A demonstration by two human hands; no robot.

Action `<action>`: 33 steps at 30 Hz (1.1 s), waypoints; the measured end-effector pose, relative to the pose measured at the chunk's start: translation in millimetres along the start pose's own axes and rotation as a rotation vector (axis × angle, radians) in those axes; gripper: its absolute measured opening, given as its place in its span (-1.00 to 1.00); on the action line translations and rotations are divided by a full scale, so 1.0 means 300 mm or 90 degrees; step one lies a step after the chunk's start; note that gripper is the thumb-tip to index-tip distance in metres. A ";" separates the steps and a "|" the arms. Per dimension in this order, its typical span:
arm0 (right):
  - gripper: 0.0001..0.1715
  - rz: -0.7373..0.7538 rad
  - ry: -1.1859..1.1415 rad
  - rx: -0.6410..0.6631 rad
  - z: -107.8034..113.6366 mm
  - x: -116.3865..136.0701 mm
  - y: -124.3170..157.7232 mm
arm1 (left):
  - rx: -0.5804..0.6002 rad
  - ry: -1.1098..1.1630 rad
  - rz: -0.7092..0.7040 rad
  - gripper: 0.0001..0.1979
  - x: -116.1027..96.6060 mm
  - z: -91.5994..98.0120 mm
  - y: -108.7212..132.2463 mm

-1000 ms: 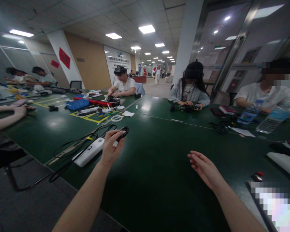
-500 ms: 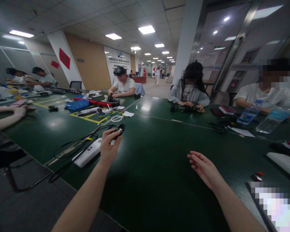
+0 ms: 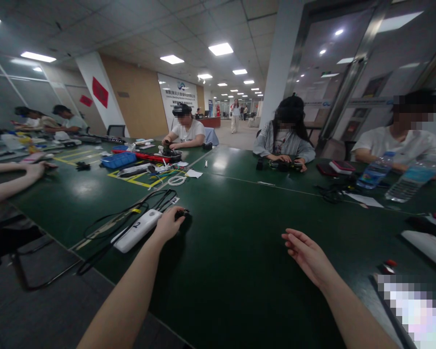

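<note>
My left hand (image 3: 169, 225) is closed around a small black object (image 3: 183, 214), low over the green table (image 3: 232, 271). Its kind cannot be made out, since my fingers cover much of it. Just left of that hand lies a white power bank-like block (image 3: 137, 233) marked "2", with black cables (image 3: 111, 220) beside it. On the right, my right hand (image 3: 307, 254) hovers over the table, fingers loosely stretched and slightly curled, holding nothing.
Beyond my left hand are a blue basket (image 3: 119, 159), a coiled white cable (image 3: 176, 181) and a paper scrap (image 3: 194, 173). Water bottles (image 3: 376, 170) stand at the right. A lit screen (image 3: 414, 310) lies near right. Several people sit around the table.
My left hand has lowered the small black object from above the table to about its surface, the hand turning palm down. My right hand has stayed nearly still.
</note>
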State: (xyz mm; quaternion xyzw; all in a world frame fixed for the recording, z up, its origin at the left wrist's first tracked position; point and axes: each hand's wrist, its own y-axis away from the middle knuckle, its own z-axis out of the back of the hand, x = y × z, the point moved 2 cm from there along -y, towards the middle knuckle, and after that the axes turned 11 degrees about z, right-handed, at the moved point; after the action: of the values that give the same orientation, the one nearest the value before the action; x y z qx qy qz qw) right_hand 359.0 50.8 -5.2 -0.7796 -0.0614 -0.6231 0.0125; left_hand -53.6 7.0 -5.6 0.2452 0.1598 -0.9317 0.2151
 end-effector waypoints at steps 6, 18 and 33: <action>-0.74 -0.008 -0.008 0.003 -0.006 0.006 0.009 | 0.025 -0.104 -0.017 -0.74 -0.020 0.001 0.019; -0.74 -0.007 -0.017 0.009 -0.001 0.006 0.007 | -0.066 -0.165 -0.107 -0.78 -0.066 0.010 0.019; -0.67 0.001 -0.019 0.025 0.004 -0.003 0.009 | -0.073 -0.187 -0.097 -0.78 -0.088 0.015 0.033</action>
State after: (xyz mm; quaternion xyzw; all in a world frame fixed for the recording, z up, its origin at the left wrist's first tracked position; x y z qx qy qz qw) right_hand 360.4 48.1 -6.1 -0.7887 -0.0728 -0.6099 0.0273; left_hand -29.9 5.0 10.1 0.0811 0.1972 -0.9605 0.1788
